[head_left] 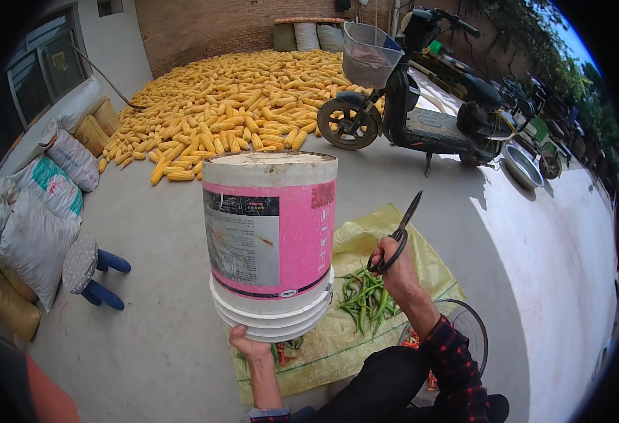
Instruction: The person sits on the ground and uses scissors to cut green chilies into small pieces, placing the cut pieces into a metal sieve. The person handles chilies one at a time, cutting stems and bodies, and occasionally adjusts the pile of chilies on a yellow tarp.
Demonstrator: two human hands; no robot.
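Note:
My left hand (252, 342) is closed on the ribbed lower end of a pink and white plastic bucket (302, 233), holding it up in front of me. The bucket looks upside down, its flat base uppermost. In my right hand (397, 271) is a pair of dark-handled scissors (407, 217), blades pointing up and away. Green chili peppers (369, 299) lie in a heap on a yellow woven sheet (366, 359) below my hands. A few red peppers (281, 354) show beside my left wrist, partly hidden by the bucket.
A wire-rimmed basket (484, 331) with red peppers sits by my right forearm. Left are a small blue-legged stool (84, 271) and stuffed sacks (38, 229). Beyond lies a big spread of corn cobs (232, 106). An electric scooter (429, 120) and metal basin (522, 167) stand right.

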